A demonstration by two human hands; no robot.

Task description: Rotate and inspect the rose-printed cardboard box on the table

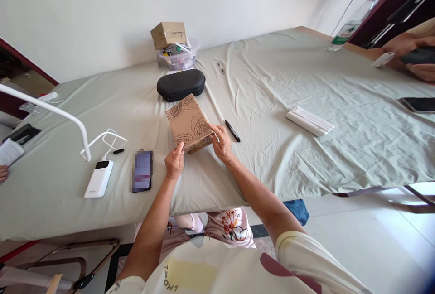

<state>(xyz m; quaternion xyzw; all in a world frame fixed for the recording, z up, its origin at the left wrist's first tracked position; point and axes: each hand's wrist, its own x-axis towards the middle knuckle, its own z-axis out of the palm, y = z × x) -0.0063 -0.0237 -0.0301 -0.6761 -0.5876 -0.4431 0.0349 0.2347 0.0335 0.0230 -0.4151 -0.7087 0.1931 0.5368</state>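
A brown cardboard box (188, 119) with black scribbled swirls on its top and near side is between my two hands. My left hand (174, 161) pinches its near left corner, and my right hand (221, 142) grips its near right corner. The box looks tilted, with its near edge raised; its underside is hidden. Just right of my right hand lies a capped black marker (232, 131). Behind the box, close to its far edge, sits a black zip case (181, 84). A phone (142, 171) lies left of my left hand.
A white power bank (99, 179) with a cable lies at left, under a white curved arm (64, 115). Another power bank (310, 121) lies right. At the back are a plastic basket (181, 60), a carton (169, 34) and a pen (220, 67). Another person's hands (404, 45) and a bottle (353, 24) are far right.
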